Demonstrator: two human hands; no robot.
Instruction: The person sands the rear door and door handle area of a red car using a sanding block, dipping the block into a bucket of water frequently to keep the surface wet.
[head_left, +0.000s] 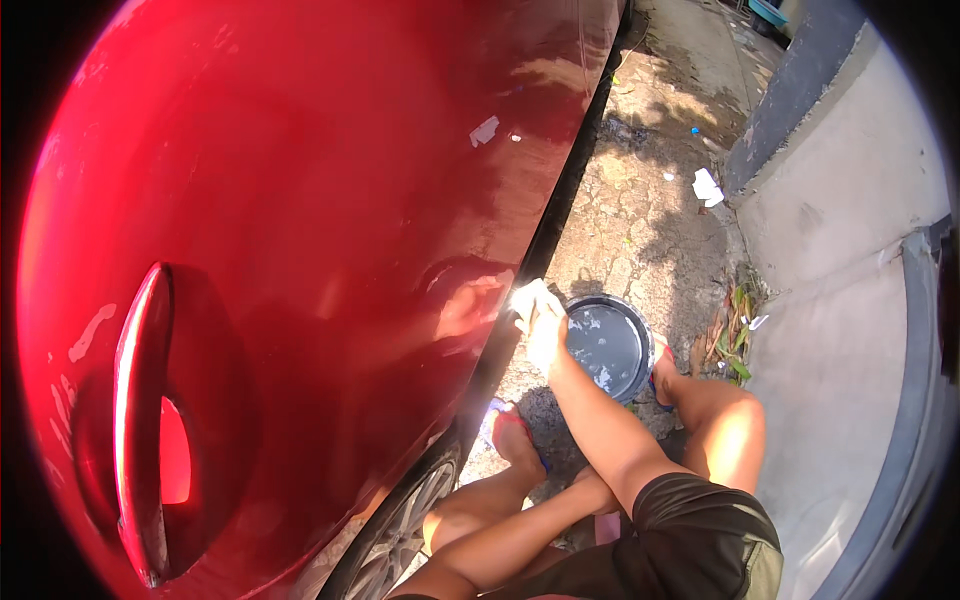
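My right hand (pixel 541 318) is raised beside the red car door (pixel 330 200), over the near left rim of a round dark bucket (pixel 602 345) holding greyish water. Its fingers look closed, bright in the sun; what they hold is too washed out to name. My left hand (pixel 590 492) is low, mostly behind my right forearm, with its fingers hidden. Something pink (pixel 607 530) shows just below it. The door handle (pixel 140 420) is at the left, away from both hands.
The car's wheel (pixel 405 525) is at lower left. My sandaled feet stand on cracked concrete (pixel 630 230) either side near the bucket. A pale wall (pixel 820 420) bounds the right, with leaves (pixel 738 330) at its base. A white scrap (pixel 707 188) lies farther along.
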